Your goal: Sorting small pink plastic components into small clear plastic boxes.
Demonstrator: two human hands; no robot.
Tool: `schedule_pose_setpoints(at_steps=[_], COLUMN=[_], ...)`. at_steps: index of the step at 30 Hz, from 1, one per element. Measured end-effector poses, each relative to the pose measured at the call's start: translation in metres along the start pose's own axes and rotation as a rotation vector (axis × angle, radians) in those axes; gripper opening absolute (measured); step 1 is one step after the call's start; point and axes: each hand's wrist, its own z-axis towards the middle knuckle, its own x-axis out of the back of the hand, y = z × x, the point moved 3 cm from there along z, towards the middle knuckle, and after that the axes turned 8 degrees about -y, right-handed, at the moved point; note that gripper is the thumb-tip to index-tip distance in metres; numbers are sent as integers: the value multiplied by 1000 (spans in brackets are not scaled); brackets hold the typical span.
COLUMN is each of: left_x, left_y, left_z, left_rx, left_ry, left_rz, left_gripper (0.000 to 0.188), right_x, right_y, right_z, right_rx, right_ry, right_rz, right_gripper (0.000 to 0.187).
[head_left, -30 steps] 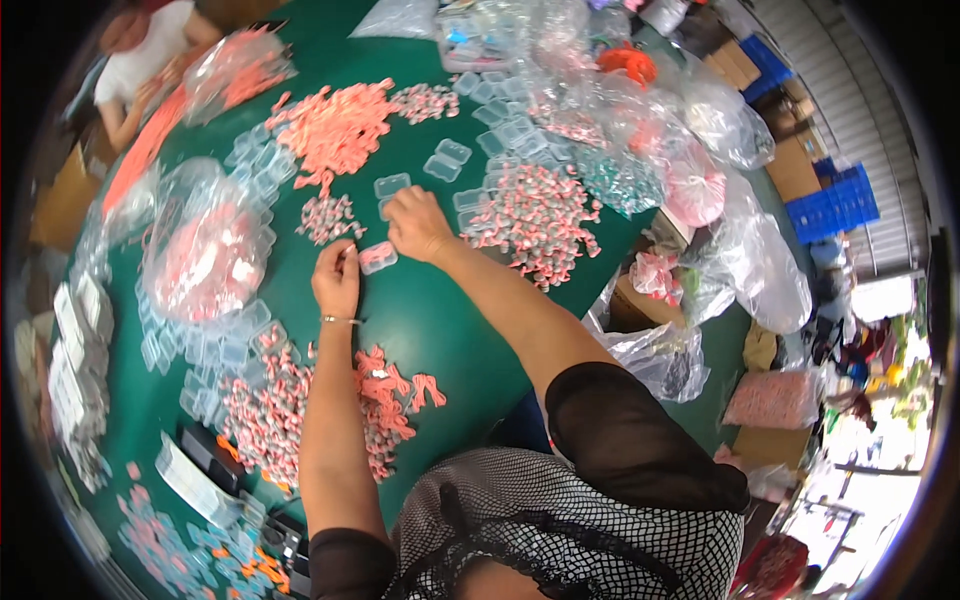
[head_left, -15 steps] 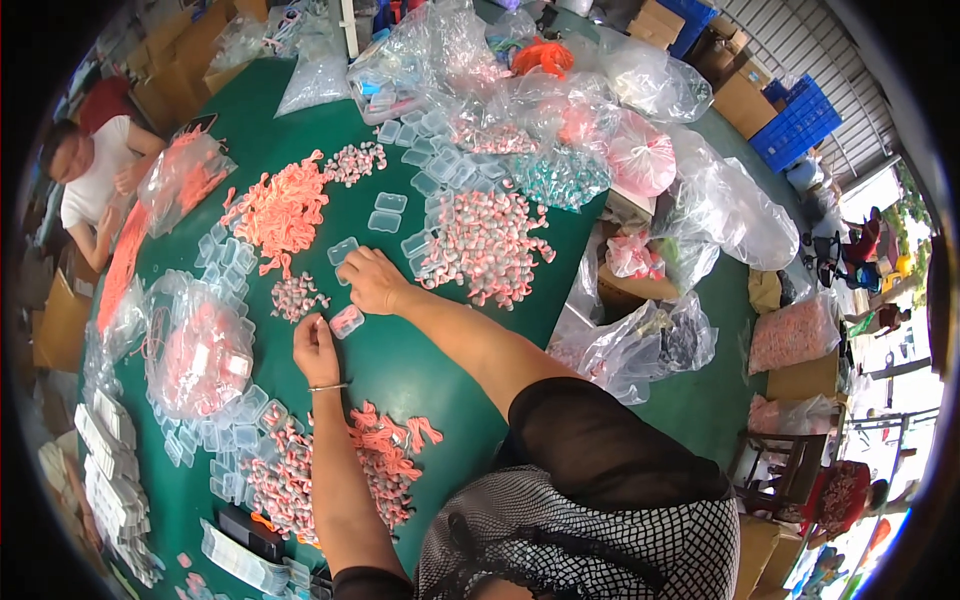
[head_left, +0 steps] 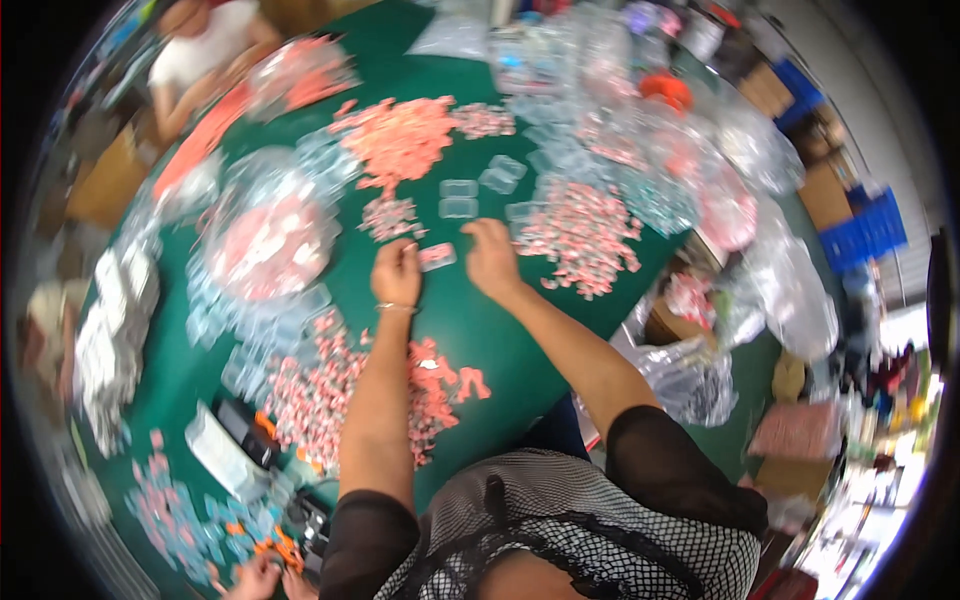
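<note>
My left hand (head_left: 397,270), with a bracelet at its wrist, has its fingers bunched together beside a small clear plastic box (head_left: 437,257) holding pink and grey pieces. Whatever its fingertips hold is hidden. To the right of that box is my right hand (head_left: 492,262), low over the table with its fingers bent down; blur hides whether it grips anything. Just beyond the hands lies an open clear box (head_left: 459,199), and another open box (head_left: 503,174) is farther right. A small heap of pink and grey pieces (head_left: 391,218) sits beyond my left hand.
Bigger heaps of pink-grey pieces lie right (head_left: 580,238) and near left (head_left: 315,395). Orange cords (head_left: 402,138) are piled at the back. Stuffed plastic bags (head_left: 270,240) stand left and far right. Another person (head_left: 205,55) sits far left; someone's hands (head_left: 262,578) work at the lower edge.
The whole view has shifted and blurred. My right hand has drawn back from the open box to the right side of the filled one. My left hand stays by the filled box.
</note>
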Motion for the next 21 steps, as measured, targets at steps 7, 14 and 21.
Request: schedule_pose_setpoints(at_steps=[7, 14, 21], left_x=[-8, -8, -5], left_y=[12, 21, 19], left_z=[-9, -6, -6], left_rx=[199, 161, 152], left_ry=[-16, -6, -34], left_rz=[80, -18, -22], left_gripper=[13, 12, 12], right_x=[-13, -9, -15], right_y=[22, 40, 39], right_z=[-16, -16, -13], right_rx=[29, -4, 36], right_ry=[-121, -203, -218], right_rz=[-138, -117, -146], right_gripper=[36, 32, 32])
